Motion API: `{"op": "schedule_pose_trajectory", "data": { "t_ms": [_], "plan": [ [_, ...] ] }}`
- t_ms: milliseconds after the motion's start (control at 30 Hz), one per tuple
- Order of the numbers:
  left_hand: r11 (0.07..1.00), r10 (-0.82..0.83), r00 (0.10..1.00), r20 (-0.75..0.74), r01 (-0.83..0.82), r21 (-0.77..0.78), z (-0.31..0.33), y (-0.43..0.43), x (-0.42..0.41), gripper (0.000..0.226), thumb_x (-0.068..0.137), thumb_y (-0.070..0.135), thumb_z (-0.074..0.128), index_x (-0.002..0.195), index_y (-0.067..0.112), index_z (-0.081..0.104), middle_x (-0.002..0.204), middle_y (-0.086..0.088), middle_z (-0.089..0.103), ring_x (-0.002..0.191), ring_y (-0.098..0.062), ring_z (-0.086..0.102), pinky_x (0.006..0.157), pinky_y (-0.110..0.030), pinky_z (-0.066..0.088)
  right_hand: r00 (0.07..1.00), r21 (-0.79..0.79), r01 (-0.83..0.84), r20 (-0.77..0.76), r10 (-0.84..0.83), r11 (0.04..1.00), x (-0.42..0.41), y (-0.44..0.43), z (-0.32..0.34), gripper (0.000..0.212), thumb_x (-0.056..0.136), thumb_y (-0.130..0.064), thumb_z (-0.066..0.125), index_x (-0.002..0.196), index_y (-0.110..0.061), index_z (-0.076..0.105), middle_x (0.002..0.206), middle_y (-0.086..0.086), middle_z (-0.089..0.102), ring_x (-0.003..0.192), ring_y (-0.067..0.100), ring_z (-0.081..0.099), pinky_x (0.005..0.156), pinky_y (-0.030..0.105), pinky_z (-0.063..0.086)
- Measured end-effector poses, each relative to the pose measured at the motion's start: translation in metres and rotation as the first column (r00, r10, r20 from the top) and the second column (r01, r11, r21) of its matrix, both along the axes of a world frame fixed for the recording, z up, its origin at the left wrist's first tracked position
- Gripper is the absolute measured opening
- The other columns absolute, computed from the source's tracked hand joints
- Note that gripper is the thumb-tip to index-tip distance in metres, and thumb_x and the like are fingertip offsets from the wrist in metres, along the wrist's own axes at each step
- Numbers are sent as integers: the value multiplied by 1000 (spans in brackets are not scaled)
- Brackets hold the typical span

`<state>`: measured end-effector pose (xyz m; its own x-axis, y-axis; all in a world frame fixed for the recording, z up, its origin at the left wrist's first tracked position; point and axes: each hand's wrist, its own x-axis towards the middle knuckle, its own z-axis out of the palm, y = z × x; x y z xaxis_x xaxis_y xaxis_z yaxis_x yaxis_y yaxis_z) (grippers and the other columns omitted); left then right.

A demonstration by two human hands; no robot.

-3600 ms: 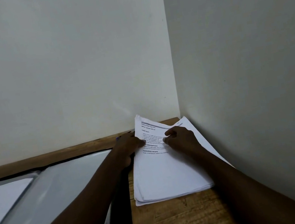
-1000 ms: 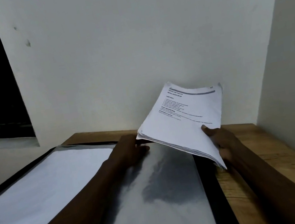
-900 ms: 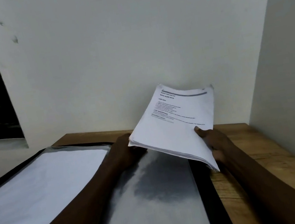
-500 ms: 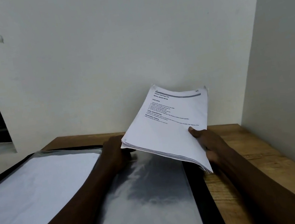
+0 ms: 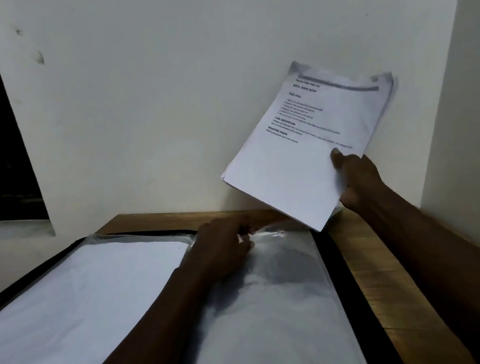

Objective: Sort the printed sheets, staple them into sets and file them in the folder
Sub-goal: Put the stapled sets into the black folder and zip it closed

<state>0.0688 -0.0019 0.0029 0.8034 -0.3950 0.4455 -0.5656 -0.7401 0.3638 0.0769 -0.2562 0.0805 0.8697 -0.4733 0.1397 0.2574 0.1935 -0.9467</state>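
Printed sheets [image 5: 306, 151] are now hanging clear of the folder [image 5: 329, 259], raised against the wall in your right hand [image 5: 357, 179] — its fingers are pinching the stack's lower right edge. Your left hand [image 5: 226, 249] is no longer steadying the stack; it is pressing down on the folder's clear sleeve [image 5: 281, 286], fingers curled at the sleeve's top edge. Half a second ago both hands were carrying the stack low over the bench [image 5: 385, 278] — so you are likely opening the sleeve for filing.
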Motion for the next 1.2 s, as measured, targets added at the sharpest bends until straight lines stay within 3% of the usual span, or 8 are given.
{"op": "schedule_pose_trajectory", "data": {
  "t_ms": [100,233,400,567,667,833,1000,1200],
  "plan": [
    [1000,-18,999,27,18,17,-1,0,2,20,75,33,57,90,37,69,80,20,65,87,-5,64,86,-32,48,995,12,56,81,-57,998,15,26,12,46,97,-19,58,139,-6,46,130,4,55,102,14,52,87,19,41],
    [997,-73,996,42,73,21,2,-5,2,23,73,29,48,83,27,68,87,7,73,88,-14,67,82,-32,48,989,64,7,147,-17,998,33,59,18,43,94,-13,61,136,-10,50,129,7,59,100,17,57,90,26,46],
    [994,-112,992,55,112,-5,0,-4,4,48,84,23,60,129,39,60,103,12,71,94,-8,64,86,-28,45,977,29,30,213,-35,999,53,77,22,46,91,-16,64,135,-11,50,119,3,59,108,21,58,97,32,49],
    [994,-108,994,32,108,20,1,-10,6,14,82,23,60,94,27,67,88,12,68,88,-11,64,79,-32,46,982,-53,-23,184,32,998,56,89,10,48,87,-25,67,132,-13,54,121,4,63,110,24,61,100,40,50],
    [996,-88,996,26,88,16,-1,-8,8,8,84,24,60,90,27,65,85,10,67,89,-17,64,77,-34,47,989,-160,-14,142,37,987,56,87,-9,53,83,-33,66,131,-13,56,123,6,64,110,27,61,99,46,50],
    [999,-33,999,17,33,2,-1,-3,10,13,89,24,61,100,23,68,95,3,73,91,-20,64,80,-35,49,987,-214,-53,140,84,976,55,68,-27,45,85,-29,68,126,-12,59,120,7,66,107,27,63,98,46,50],
    [995,96,995,38,-95,-21,-5,14,19,6,89,24,65,92,26,70,87,9,68,90,-13,61,75,-30,39,978,-88,-132,150,144,987,53,44,-43,37,90,-16,67,126,-10,59,118,7,68,107,26,66,101,47,49],
    [976,173,984,-43,-177,-130,-8,38,27,9,78,36,67,75,27,67,70,13,62,77,-13,60,72,-32,47,967,46,-228,130,220,973,51,31,-53,29,92,-8,63,121,-10,58,115,10,67,107,31,64,96,51,50]
  ]
}}
